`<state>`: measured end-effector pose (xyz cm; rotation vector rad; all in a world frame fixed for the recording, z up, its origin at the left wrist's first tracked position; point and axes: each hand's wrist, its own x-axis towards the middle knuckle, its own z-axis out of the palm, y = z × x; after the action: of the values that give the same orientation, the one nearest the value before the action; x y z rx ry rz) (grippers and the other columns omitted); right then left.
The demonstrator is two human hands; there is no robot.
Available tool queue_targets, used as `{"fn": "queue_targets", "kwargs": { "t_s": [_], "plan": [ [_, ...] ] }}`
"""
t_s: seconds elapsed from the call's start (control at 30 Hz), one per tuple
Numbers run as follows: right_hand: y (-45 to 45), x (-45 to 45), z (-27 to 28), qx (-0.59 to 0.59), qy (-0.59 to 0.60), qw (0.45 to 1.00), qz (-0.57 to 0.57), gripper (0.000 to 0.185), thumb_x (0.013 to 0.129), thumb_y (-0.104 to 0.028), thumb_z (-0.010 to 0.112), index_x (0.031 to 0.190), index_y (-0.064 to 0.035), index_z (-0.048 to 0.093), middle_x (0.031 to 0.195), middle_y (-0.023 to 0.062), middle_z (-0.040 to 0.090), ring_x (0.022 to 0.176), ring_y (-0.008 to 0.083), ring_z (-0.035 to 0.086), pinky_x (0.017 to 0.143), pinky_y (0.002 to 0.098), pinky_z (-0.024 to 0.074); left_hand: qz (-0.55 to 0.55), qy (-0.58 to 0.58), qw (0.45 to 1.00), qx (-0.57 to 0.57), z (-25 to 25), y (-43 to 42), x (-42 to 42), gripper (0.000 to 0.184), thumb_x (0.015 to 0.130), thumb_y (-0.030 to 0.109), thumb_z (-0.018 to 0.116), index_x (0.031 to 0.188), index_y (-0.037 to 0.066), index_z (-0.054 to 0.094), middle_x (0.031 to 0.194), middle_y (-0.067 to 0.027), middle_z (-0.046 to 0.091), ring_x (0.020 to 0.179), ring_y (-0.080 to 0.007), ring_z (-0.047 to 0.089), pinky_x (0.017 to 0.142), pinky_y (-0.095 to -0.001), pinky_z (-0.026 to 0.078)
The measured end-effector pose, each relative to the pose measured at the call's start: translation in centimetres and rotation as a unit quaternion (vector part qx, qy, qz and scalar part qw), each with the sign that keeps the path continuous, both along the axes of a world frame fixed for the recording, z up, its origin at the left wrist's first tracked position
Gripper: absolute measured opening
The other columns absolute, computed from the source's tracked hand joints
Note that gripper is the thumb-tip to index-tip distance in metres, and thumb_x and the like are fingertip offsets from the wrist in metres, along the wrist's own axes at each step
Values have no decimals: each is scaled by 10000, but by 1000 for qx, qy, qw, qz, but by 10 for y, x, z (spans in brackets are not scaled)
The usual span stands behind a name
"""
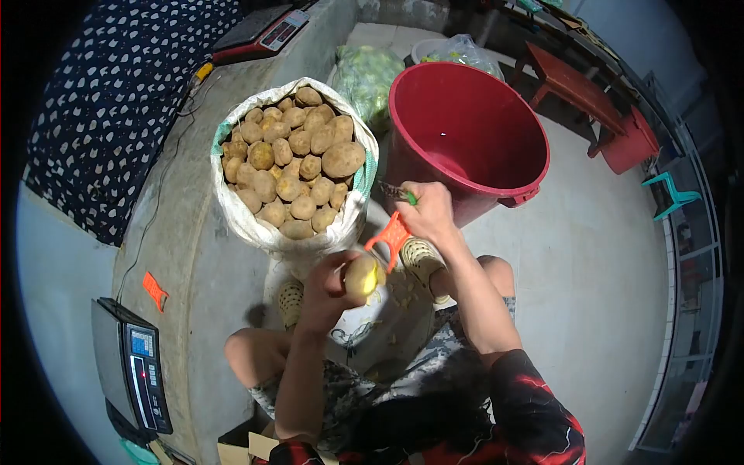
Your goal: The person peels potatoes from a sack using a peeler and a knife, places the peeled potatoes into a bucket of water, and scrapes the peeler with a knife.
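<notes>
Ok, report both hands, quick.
Left hand: closed around a partly peeled potato.
Right hand: closed on an orange peeler, plus a green-handled tool, too small to identify.

Left fingers (329, 283) blurred, partly behind the potato (359, 277). Dark piece by the right hand (430, 209), possibly a knife blade, too small to tell. Cardboard box (246, 448) cut off by the bottom edge. Readout on the black scale (139, 372) illegible. Contents of the green-tinted bag (364, 81) unclear. Lower potatoes in the sack (271, 238) hidden.
</notes>
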<state>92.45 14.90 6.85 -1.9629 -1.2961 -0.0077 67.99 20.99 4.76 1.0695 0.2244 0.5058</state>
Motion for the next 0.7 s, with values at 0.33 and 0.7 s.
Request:
{"fn": "queue_targets", "kwargs": {
  "t_s": [0.33, 0.7],
  "plan": [
    [-6, -27, 20, 39, 110, 993, 27, 193, 721, -179, 600, 619, -28, 537, 551, 182, 493, 538, 380, 546, 532, 414, 439, 54, -8, 995, -89, -1, -6, -2, 675, 688, 31, 818, 1277, -14, 491, 1217, -106, 589, 1088, -190, 599, 957, -328, 493],
    [0, 9, 3, -8, 108, 993, -42, 225, 729, -213, 604, 647, -7, 568, 583, 202, 522, 548, 402, 539, 529, 430, 433, -84, -55, 994, 50, 2, 3, -10, 713, 668, 57, 839, 1279, -19, 479, 1093, -44, 609, 1015, -144, 593, 882, -276, 488]
  ]
}}
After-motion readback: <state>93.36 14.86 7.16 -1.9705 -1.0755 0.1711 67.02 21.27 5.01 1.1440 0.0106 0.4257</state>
